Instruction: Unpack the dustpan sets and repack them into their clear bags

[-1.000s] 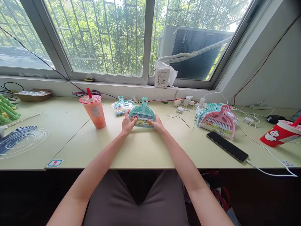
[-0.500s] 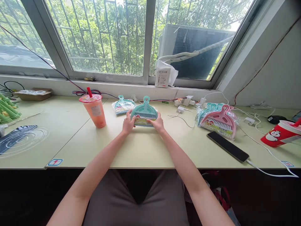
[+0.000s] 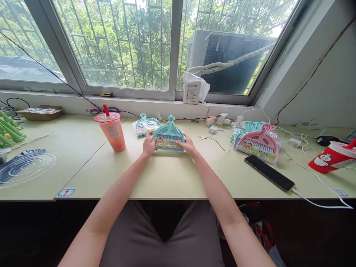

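Note:
A teal mini dustpan and brush set (image 3: 168, 130) with a printed label is held tilted up at the middle of the table. My left hand (image 3: 149, 145) is closed on its left edge. On the right edge, my right hand (image 3: 189, 145) grips it with the thumb across the front. Just behind my left hand lies another teal set in clear wrap (image 3: 145, 125). Several more wrapped sets stand together at the right, with a pink dustpan and brush set (image 3: 263, 144) in front.
An orange drink cup (image 3: 112, 131) with a red straw stands left of my hands. To the right are a black phone (image 3: 269, 173) on a white cable, a red cup (image 3: 330, 157) and chargers (image 3: 222, 119). A tissue pack (image 3: 192, 91) sits on the sill.
The held teal set has shifted slightly left and tilted, its label now showing more. Both hands have moved with it and keep their hold.

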`<state>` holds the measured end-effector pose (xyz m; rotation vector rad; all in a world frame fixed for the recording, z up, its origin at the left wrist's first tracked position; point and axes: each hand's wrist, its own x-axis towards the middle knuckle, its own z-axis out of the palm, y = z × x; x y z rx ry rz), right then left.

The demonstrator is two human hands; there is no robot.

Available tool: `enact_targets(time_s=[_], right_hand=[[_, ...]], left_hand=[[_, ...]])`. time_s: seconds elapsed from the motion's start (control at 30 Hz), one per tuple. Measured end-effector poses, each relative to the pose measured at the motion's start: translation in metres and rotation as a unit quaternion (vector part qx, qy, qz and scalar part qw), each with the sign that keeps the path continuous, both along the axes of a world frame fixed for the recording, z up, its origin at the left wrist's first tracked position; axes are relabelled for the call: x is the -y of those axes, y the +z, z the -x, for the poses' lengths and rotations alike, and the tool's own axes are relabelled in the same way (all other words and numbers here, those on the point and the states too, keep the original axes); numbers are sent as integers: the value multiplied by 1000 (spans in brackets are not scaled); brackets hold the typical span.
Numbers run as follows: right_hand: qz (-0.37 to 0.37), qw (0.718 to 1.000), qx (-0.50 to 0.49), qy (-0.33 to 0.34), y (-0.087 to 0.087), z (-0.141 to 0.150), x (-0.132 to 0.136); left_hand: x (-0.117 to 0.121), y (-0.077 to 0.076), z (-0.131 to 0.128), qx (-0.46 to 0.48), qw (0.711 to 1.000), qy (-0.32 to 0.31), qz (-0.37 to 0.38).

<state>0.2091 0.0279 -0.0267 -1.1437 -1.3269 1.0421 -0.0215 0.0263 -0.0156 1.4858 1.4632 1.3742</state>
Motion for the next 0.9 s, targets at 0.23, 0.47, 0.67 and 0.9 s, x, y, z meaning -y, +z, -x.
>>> enact_targets(time_s=[0.23, 0.47, 0.67, 0.9], right_hand=[[55, 990, -102, 76, 13, 7, 14], [75, 979, -42, 185, 19, 31, 35], [90, 987, -108, 77, 14, 50, 33], [74, 986, -152, 0, 15, 32, 25]], left_hand=[[-4, 0, 6, 92, 994, 46, 26], [-4, 3, 7, 149, 986, 61, 36], [2, 5, 0, 155, 986, -22, 63], [1, 10, -2, 201, 967, -105, 116]])
